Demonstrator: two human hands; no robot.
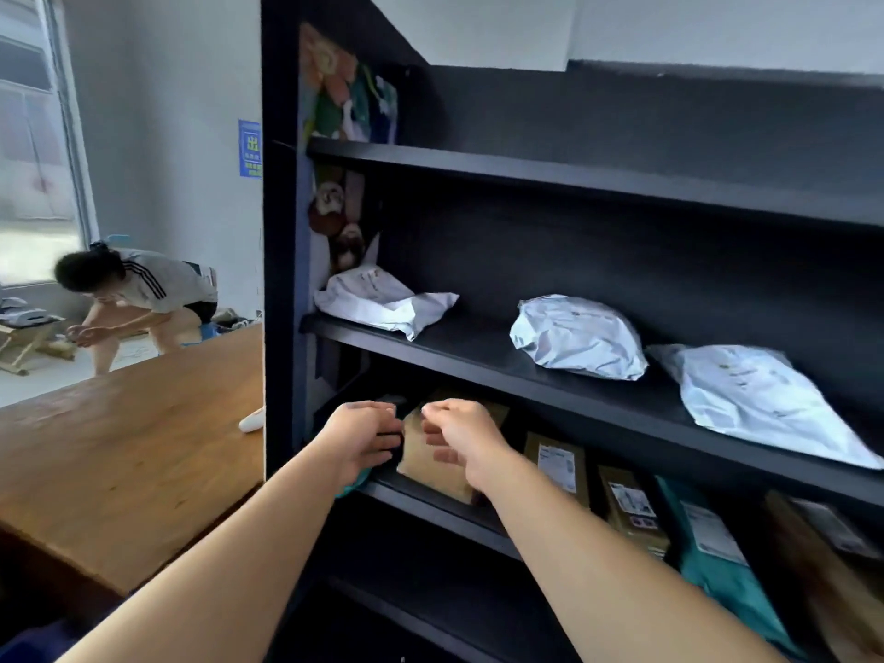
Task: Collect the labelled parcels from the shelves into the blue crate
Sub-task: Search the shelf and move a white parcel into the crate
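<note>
A black shelving unit filled most of the view, its right side cut off by the frame edge. To its left stood a wooden tabletop carrying a small white object, partly hidden behind the shelf's side panel. On the middle shelf lay three white plastic mailers: a flat one at the left end, a rounded one near the centre, and a large one at the right. The shelf below held upright parcels in shadow: a brown box at the left, a labelled brown parcel, a second labelled brown parcel, a teal mailer and a brown carton cut off at the corner; their labels were too blurred to read. Both bare arms reached into this lower shelf. The left hand curled its fingers against the left edge of the brown box, over something dark and teal that could not be made out. The right hand, motion-blurred, had its fingers curled at the box's front face; whether it actually gripped could not be told. In the background a second person bent forward near a window. A blue shape at the bottom-left corner was too cut off to identify.
</note>
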